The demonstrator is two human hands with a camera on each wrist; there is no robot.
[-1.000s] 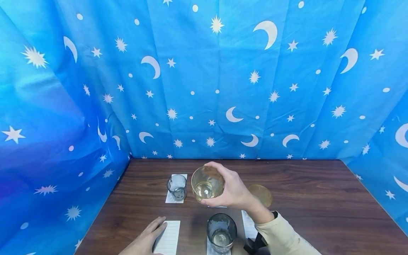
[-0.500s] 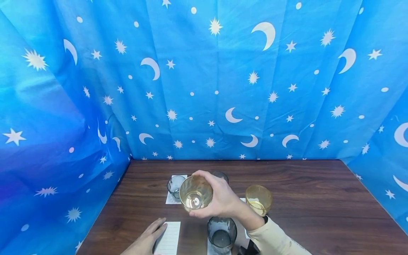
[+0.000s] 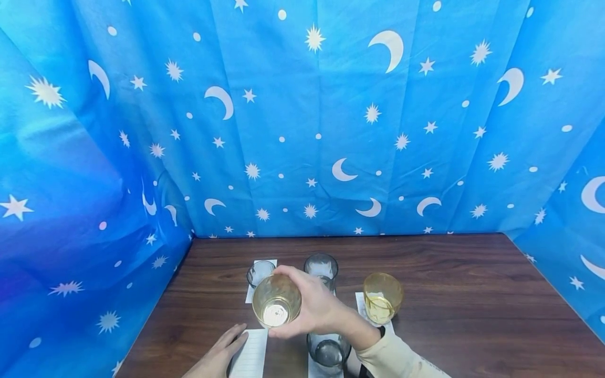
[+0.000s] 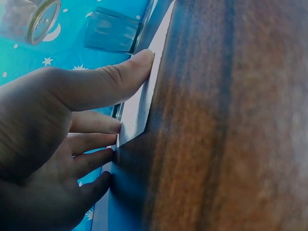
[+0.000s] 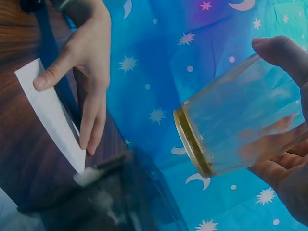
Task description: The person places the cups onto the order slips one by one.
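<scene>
My right hand (image 3: pixel 314 307) grips a clear amber-tinted drinking glass (image 3: pixel 276 302), thumb on one side and fingers round the other. The glass is held above the table, tilted so its mouth faces the head camera; its thick golden base (image 5: pixel 195 139) shows in the right wrist view. My left hand (image 3: pixel 218 354) rests at the left side of a lined paper slip (image 3: pixel 252 354). In the left wrist view the thumb (image 4: pixel 110 82) touches this white slip (image 4: pixel 139 113), and the other fingers lie extended along its edge.
A small grey glass (image 3: pixel 257 273) stands on paper behind the held glass. Another grey glass (image 3: pixel 321 262) is at the back, partly hidden by my hand. A larger grey glass (image 3: pixel 329 353) stands in front, and a yellow glass (image 3: pixel 383 299) on paper to the right.
My right hand has carried the amber glass left and nearer to me, towards the lined slip. The back grey glass and the yellow glass have come into fuller view. My left hand stays put.
</scene>
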